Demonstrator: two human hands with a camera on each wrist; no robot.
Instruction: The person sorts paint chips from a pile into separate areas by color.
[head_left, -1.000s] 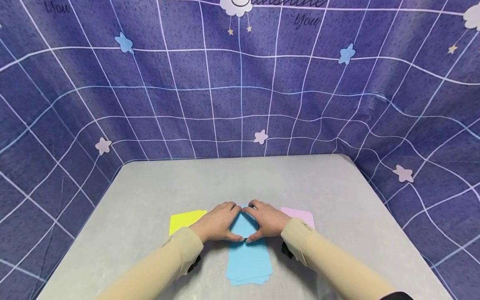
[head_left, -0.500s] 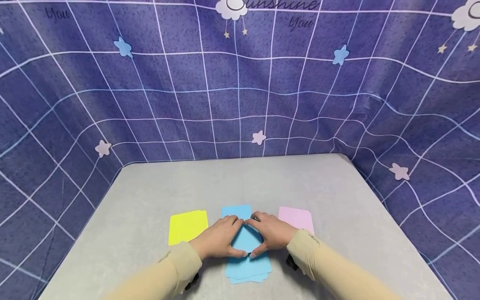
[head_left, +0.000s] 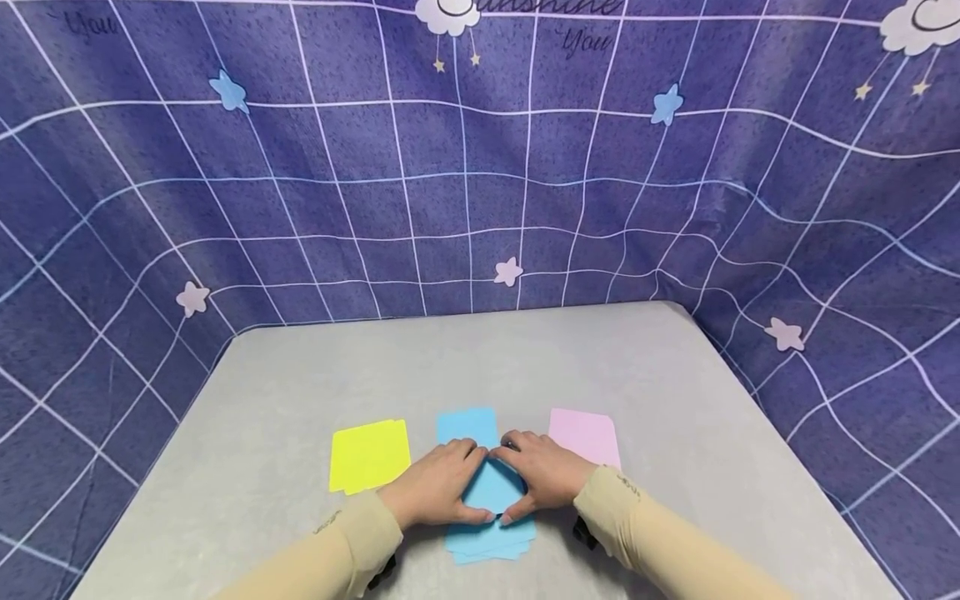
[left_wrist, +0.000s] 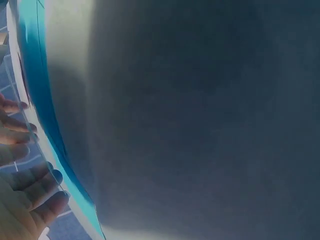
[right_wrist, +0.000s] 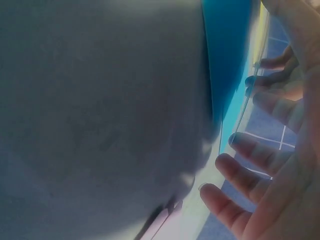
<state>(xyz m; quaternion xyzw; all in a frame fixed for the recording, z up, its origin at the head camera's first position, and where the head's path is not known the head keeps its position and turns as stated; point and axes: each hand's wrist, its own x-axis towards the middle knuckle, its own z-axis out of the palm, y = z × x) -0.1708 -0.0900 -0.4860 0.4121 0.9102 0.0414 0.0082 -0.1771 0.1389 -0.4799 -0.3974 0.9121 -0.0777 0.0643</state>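
Note:
My left hand (head_left: 441, 483) and right hand (head_left: 546, 472) face each other near the front middle of the table. Between them, a blue card (head_left: 497, 487) is held at its edges, thumbs at the near side and fingers at the far side. The wrist views show several fingertips along a thin edge, with the left hand (left_wrist: 30, 200) low in one and the right hand (right_wrist: 280, 170) at the right of the other. Beneath and nearer the body, a stack of blue cards (head_left: 491, 547) is partly covered. Another blue card (head_left: 467, 423) shows just beyond the hands.
Yellow cards (head_left: 370, 456) lie to the left and pink cards (head_left: 585, 433) to the right, partly behind the right hand. The grey table (head_left: 465, 358) ends at a purple grid-patterned curtain (head_left: 480, 192) behind and at the sides.
Both hands have come closer to the body with the blue card between them, revealing the blue card beyond. More of the yellow cards shows. The head view has shifted slightly.

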